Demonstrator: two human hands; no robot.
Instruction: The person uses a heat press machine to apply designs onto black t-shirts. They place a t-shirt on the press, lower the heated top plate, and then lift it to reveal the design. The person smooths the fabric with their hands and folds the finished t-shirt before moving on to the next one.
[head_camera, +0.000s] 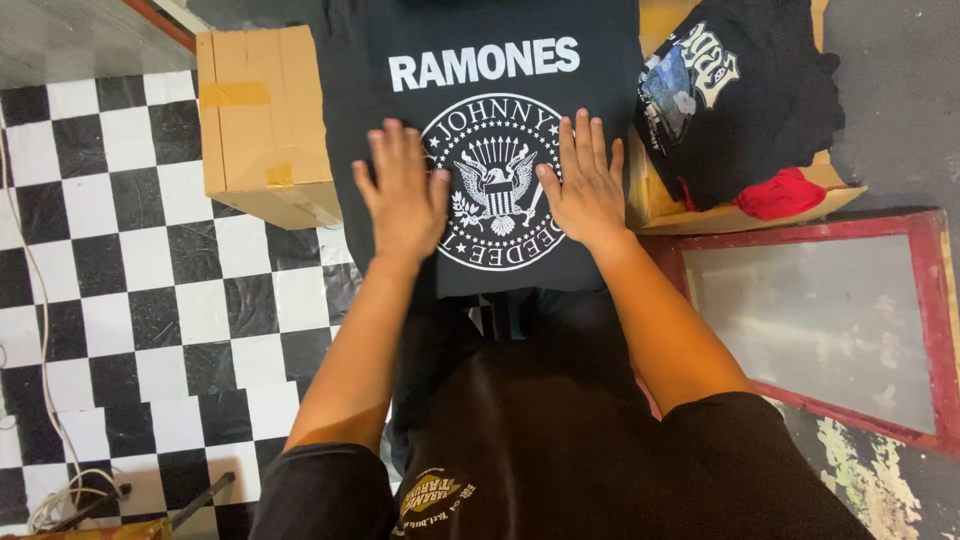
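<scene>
A black T-shirt (600, 60) with white lettering and a round white eagle emblem lies spread flat in front of me. My left hand (402, 192) rests palm down on it, fingers apart, at the emblem's left edge. On the emblem's right edge lies my right hand (585, 185), also flat with spread fingers. Neither hand grips the cloth.
A taped cardboard box (262, 120) stands to the left on a black-and-white checkered floor (130, 280). At the right, a pile of black printed shirts (750, 90) and a red cloth (780, 193) sits on another box. A red-framed screen (820, 320) lies lower right. A white cable (40, 330) trails at far left.
</scene>
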